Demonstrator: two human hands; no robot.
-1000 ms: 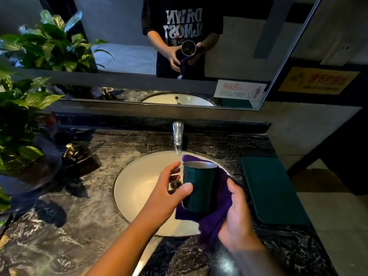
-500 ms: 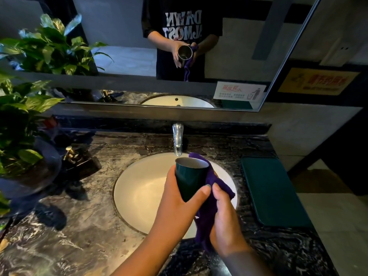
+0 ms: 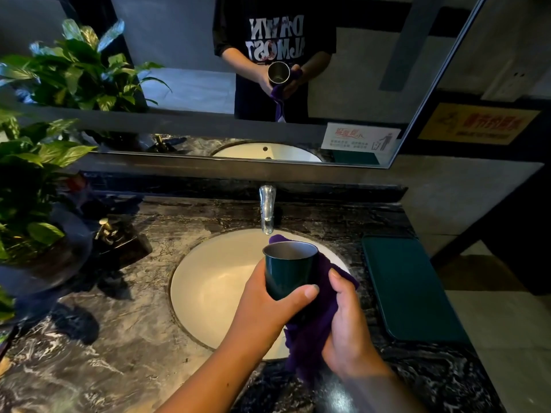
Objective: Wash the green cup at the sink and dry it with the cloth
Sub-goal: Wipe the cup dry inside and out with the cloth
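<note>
left grip (image 3: 265,308) curls round empty green cup (image 3: 286,271), right grip (image 3: 348,326) pinches purple cloth (image 3: 310,335)

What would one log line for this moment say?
drying | left hand grips green cup | right hand holds purple cloth against cup | above sink

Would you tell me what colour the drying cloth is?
The cloth is purple; head view.

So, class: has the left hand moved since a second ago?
Yes. The left hand has shifted right, from left of the tap's line to directly in line with it, and now grips the cup more fully.
</note>
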